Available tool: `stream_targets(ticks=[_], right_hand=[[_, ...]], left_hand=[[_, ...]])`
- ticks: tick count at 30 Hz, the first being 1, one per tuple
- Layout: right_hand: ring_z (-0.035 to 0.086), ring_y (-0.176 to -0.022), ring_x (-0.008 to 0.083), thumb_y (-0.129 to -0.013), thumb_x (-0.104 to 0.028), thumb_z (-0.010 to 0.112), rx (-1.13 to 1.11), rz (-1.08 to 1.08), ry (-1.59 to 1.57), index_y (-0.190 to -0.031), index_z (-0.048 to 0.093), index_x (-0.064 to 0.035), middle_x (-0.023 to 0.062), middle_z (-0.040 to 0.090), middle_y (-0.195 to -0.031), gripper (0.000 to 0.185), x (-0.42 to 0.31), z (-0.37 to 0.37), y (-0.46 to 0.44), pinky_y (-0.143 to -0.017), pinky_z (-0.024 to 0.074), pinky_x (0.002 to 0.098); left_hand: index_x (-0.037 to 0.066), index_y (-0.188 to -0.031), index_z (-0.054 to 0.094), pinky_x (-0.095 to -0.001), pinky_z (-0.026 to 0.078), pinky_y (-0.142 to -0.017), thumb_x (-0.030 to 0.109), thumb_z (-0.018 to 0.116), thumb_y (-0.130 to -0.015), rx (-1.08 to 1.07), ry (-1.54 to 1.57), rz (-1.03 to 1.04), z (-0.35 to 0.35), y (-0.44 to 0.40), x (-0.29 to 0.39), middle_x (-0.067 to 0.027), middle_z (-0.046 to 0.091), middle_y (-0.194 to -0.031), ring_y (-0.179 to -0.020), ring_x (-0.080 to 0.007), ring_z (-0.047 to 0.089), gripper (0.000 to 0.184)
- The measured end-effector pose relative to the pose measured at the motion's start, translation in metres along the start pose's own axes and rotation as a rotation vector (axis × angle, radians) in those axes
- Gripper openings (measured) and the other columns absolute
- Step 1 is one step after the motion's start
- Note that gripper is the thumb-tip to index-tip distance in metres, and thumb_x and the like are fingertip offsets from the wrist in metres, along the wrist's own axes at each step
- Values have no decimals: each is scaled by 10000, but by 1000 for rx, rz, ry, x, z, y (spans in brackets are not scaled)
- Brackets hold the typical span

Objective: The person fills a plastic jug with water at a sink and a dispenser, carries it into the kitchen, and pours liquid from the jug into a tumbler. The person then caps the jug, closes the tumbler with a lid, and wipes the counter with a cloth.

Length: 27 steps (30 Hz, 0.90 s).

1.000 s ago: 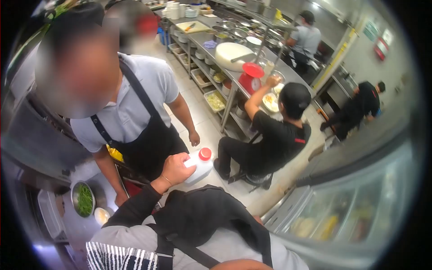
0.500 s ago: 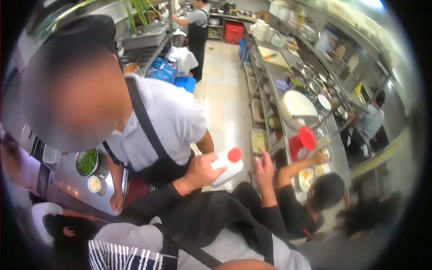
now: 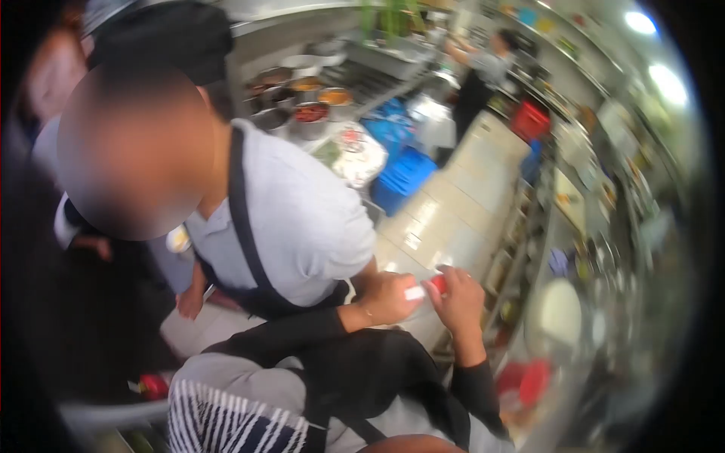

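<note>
Above floor, left hand grips mostly hidden bottle; right hand pinches red cap.

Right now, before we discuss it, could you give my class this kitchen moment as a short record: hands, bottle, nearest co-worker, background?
left hand: gripping the white bottle
right hand: fingers on the red cap
bottle: mostly hidden by the left hand; cap on or off unclear
nearest co-worker: light grey shirt, black hat
background: metal food containers, blue tub; right side blurred
</note>
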State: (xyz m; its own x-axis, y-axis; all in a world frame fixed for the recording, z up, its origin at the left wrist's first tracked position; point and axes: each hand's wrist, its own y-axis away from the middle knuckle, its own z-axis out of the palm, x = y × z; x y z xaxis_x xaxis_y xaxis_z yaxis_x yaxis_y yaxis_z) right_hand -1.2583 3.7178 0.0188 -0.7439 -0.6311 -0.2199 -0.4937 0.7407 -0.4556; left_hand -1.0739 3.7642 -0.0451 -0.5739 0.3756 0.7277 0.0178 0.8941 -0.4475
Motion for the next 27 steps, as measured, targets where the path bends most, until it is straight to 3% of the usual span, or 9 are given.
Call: stream_targets(ticks=[4,8,12,15,17,18,21,23,27], right_hand=[[668,-967,375,-898,-310,779,-259,-116,-4,-1208,685,-92,158,705,-1010,390,77,33,-35,-804,538,470],[629,-1076,418,-903,-239,764,-242,-516,-318,-1354,634,-84,203,687,-1205,494,164,39,-87,-898,511,526],[592,-1171,451,-891,-81,711,-208,-474,-270,-1447,586,-75,246,630,-1344,569,214,2,-115,-1001,482,567],[576,-1227,464,-872,-37,685,-608,-190,-245,-1455,578,-84,264,575,-1446,594,261,0,-152,-1044,477,553],[558,-1286,467,-860,-31,686,-591,-423,-359,-1453,579,-103,279,524,-1511,607,305,3,-167,-1063,474,543],[553,-1301,475,-853,-36,693,-408,-623,-273,-1455,581,-118,277,532,-1502,617,318,-1,-177,-1069,474,540],[577,-1288,473,-879,-275,815,-344,-423,-324,-1483,561,-134,284,551,-1464,671,348,-11,-195,-1076,498,514],[655,-1124,415,-910,-226,764,-413,-333,-370,-1305,658,-64,174,660,-1221,439,383,3,-210,-962,547,469],[645,-1075,389,-910,-142,726,-382,-361,-331,-1177,675,-47,133,654,-1141,289,458,34,-245,-927,547,454]], left_hand=[[71,-765,663,-554,523,-663,286,772,-809,83,-111,-64,43,-41,-19,-219,670,-702,-708,-452,678,245],[65,-795,685,-560,526,-729,297,766,-809,160,-233,-170,83,-93,-19,-217,695,-735,-756,-455,687,247],[69,-795,685,-553,529,-733,296,784,-786,101,-275,-257,132,-149,-15,-203,697,-739,-760,-448,688,247],[75,-789,686,-553,527,-692,289,789,-778,212,-312,-235,153,-187,-5,-203,684,-721,-730,-445,682,239],[78,-784,689,-548,530,-661,281,791,-787,235,-337,-219,174,-213,-3,-202,681,-720,-710,-441,679,227],[80,-781,690,-544,532,-649,275,793,-794,221,-328,-204,181,-227,-5,-202,680,-722,-702,-440,677,221],[77,-816,721,-522,540,-653,284,824,-805,175,-262,-186,202,-271,-14,-196,688,-738,-711,-432,684,232],[68,-804,701,-526,534,-666,293,840,-797,140,-267,-171,221,-304,-13,-194,687,-736,-726,-436,684,265],[60,-783,670,-527,524,-668,266,860,-772,60,-248,-141,261,-373,-50,-187,682,-736,-735,-432,681,281]])
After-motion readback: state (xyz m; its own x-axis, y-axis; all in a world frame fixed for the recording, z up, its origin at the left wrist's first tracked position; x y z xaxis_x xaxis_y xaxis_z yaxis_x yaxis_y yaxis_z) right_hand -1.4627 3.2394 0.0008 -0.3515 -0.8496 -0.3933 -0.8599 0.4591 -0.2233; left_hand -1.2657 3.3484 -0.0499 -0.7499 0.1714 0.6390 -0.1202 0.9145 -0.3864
